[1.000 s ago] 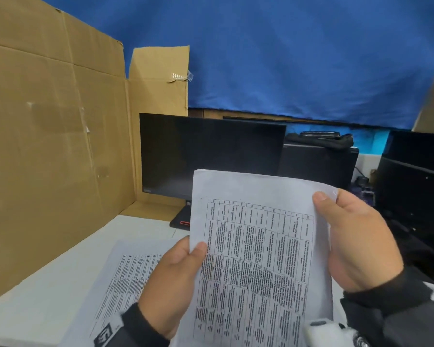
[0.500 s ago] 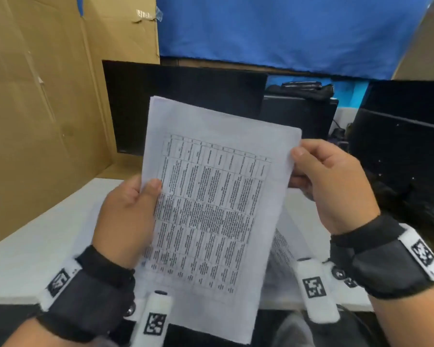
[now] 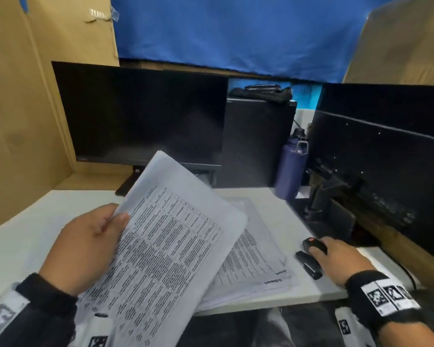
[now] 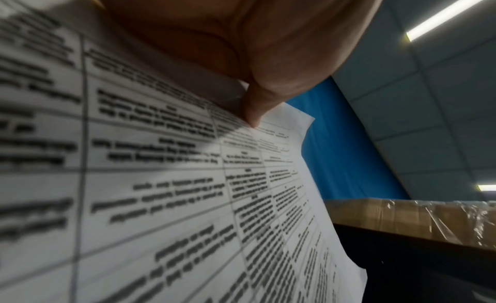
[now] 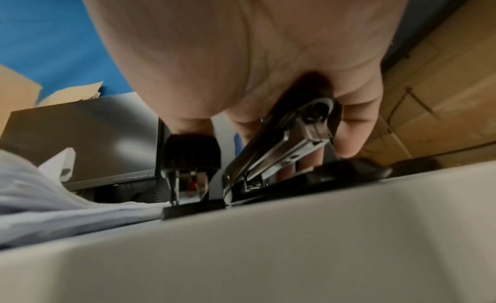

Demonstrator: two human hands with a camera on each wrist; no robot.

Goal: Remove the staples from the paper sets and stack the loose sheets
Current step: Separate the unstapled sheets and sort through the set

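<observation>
My left hand [image 3: 85, 246] holds a stapled paper set [image 3: 166, 246] tilted above the white desk [image 3: 23, 246], thumb on the printed top page. The left wrist view shows that thumb [image 4: 252, 108] pressing on the table print [image 4: 161, 180]. More printed sheets [image 3: 256, 259] lie flat on the desk under it. My right hand [image 3: 336, 256] is down at the desk's right side on a black staple remover [image 3: 311, 242] with a red spot. A black stapler [image 3: 308, 265] lies right beside it. In the right wrist view my thumb sits on the remover [image 5: 190, 155], and other fingers curl behind the stapler [image 5: 282, 150].
A dark monitor [image 3: 140, 113] stands behind the papers, with a computer case [image 3: 256, 141] and a purple bottle [image 3: 291, 166] to its right. A second monitor [image 3: 386, 159] crowds the right edge. Cardboard walls [image 3: 18, 121] close the left side.
My right hand let go of the paper set and dropped right to the staple remover on the desk. The left hand alone lowered and tilted the set.
</observation>
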